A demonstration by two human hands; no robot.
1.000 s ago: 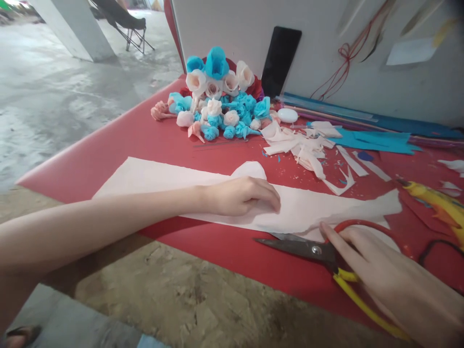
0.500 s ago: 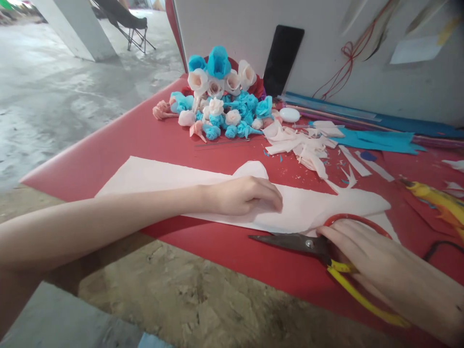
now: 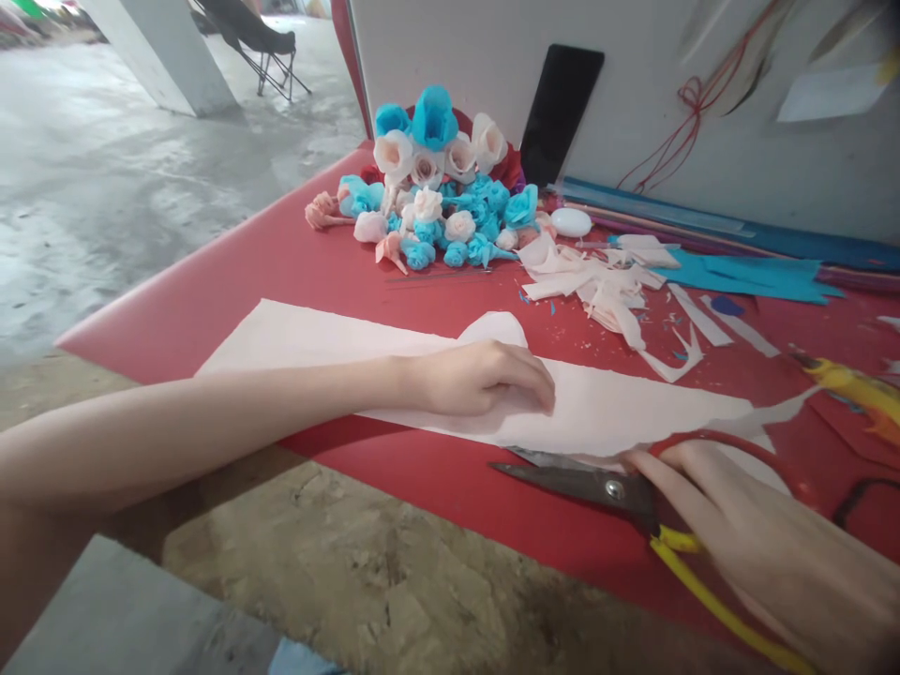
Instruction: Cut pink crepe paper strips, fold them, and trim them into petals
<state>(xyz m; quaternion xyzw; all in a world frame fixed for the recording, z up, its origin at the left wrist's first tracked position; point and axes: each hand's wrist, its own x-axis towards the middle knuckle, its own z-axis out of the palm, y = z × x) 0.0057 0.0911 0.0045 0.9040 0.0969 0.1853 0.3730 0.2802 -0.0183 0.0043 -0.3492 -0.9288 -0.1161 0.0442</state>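
Paper [image 3: 619,408], pale pink, stretches along the near edge of the red surface [image 3: 436,483], directly under your left hand [image 3: 482,380], whose fingers curl loosely; whether they pinch anything, I can't tell. And your right hand [image 3: 745,525], at the paper's right end, is wrapped round the handles of the scissors [image 3: 587,483], blades slightly parted beside the paper's near edge, pointing left.

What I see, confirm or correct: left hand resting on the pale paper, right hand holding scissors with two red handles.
Wrong on colour: the head view shows the scissors with one red handle and one yellow handle. The left hand does rest on the pale paper, and the right hand holds the scissors.
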